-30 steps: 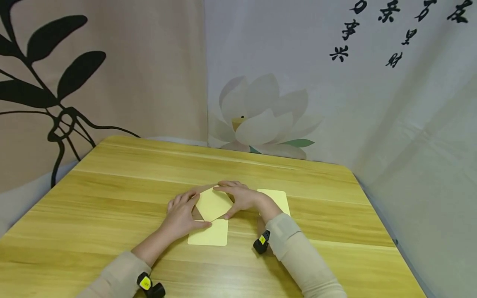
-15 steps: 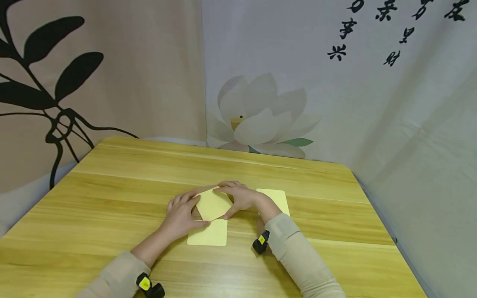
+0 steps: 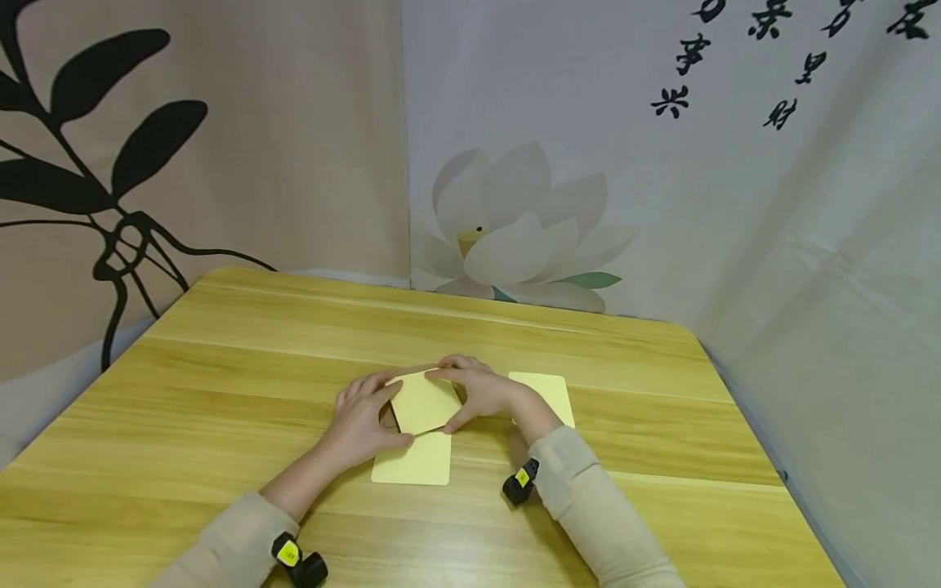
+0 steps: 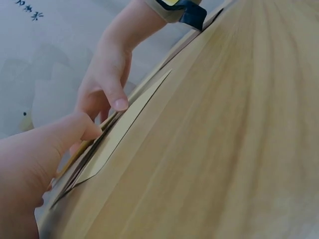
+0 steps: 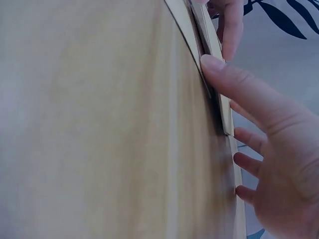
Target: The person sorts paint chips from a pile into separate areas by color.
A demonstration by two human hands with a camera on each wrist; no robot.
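Yellow held card: between both hands, turned askew, just above the worktop.
Left hand: at its 9 o'clock, thumb and fingers parted, gripping its edges.
Right hand: at 2 o'clock, thumb and fingers curved apart, holding its edges too.
Near card: at 6 o'clock, flat.
Side card: at 3 o'clock, partly covered by the right arm.
Printed lotus: toward 1 o'clock, on the backdrop.

We see one pale yellow card, turned askew, raised just above the tabletop, well in from both side edges.
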